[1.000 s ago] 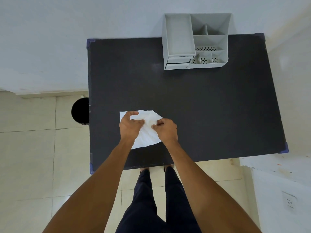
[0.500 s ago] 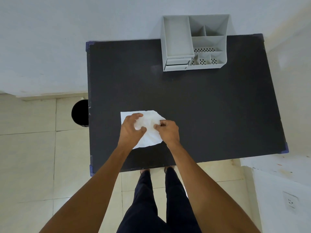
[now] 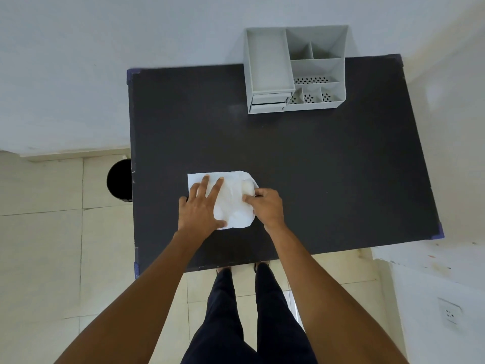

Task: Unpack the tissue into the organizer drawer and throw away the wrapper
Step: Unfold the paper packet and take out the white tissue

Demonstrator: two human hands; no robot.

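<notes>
A white tissue [image 3: 233, 198] lies spread on the black table [image 3: 315, 179] near its front edge. My left hand [image 3: 200, 206] rests flat on the tissue's left half with fingers apart, pressing it down. My right hand [image 3: 265, 206] pinches the tissue's right edge between thumb and fingers. The grey organizer [image 3: 294, 69] stands at the table's far edge; its small drawers [image 3: 267, 102] face me at the lower left and look slightly ajar. I cannot pick out a separate wrapper.
A black round bin [image 3: 119, 179] stands on the tiled floor at the table's left side. A white wall runs behind the table, and a wall with a socket [image 3: 450, 313] is on the right. My legs stand at the table's front edge.
My left hand has opened and slid flat over the tissue's left side. My right hand moved slightly right, keeping its pinch on the edge. The tissue looks more folded over.
</notes>
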